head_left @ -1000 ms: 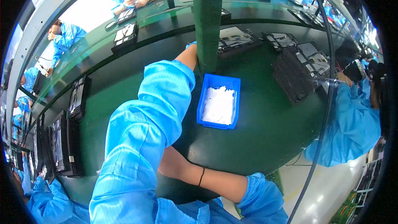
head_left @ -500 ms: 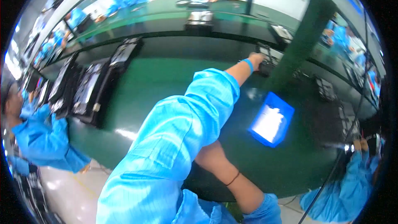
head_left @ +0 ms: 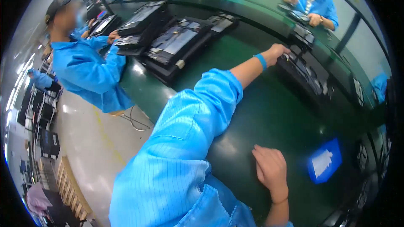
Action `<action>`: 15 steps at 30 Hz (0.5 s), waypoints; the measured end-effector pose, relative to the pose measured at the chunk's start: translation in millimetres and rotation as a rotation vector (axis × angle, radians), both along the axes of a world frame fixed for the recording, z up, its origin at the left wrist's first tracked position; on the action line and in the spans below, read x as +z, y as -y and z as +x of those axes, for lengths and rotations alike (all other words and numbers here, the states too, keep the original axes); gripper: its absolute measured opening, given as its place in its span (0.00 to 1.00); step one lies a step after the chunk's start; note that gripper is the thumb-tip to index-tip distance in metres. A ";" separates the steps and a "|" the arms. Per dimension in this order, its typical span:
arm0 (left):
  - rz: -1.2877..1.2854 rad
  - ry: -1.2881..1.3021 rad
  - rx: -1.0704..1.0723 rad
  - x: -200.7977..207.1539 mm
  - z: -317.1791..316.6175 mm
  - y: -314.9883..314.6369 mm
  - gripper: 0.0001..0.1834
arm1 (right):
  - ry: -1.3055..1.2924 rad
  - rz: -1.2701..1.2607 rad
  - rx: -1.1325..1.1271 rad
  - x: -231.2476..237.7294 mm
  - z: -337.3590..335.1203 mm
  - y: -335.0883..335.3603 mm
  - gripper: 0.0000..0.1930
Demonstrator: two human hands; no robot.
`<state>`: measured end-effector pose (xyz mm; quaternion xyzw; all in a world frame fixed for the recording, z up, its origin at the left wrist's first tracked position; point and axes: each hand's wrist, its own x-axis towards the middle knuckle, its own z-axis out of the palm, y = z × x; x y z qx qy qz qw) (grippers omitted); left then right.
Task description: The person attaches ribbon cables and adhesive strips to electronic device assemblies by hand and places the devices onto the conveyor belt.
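Observation:
My left arm, in a blue sleeve, reaches far across the green table. At its end, my left hand (head_left: 275, 54) is closed on the near-left end of a flat black electronic unit (head_left: 305, 72) with silvery parts along it. The unit's exact kind cannot be made out. Closer to my body, my right hand (head_left: 271, 170) hovers over or rests on the table, back upward, fingers stretched out and holding nothing. To its right lies a blue bin (head_left: 338, 155) with white pieces in it.
Several black units with silvery panels (head_left: 174, 40) lie stacked and overlapping on the left of the table (head_left: 235, 143). Beside them stands a co-worker in blue (head_left: 84, 67). Another person (head_left: 313, 4) sits across, behind a raised shelf. A wooden pallet (head_left: 71, 189) lies on the floor.
The view has swung left. My left hand has drawn the black unit leftward, away from the green post. My right hand, earlier mostly hidden under my left sleeve, now shows apart from it.

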<state>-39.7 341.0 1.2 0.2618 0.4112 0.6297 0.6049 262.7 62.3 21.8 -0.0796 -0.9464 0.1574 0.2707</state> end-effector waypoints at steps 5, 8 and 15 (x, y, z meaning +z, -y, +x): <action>-0.105 -0.349 -0.344 -4.6 0.0 83.7 0.07 | -0.213 0.071 -0.120 41.1 37.0 28.0 0.11; -0.091 -0.430 -0.651 -18.0 15.8 109.3 0.17 | -0.467 -0.161 -0.369 30.3 51.8 19.2 0.10; 0.059 -0.686 -0.831 -9.0 50.3 129.6 0.15 | -0.513 -0.806 -0.715 -33.5 40.3 -23.4 0.20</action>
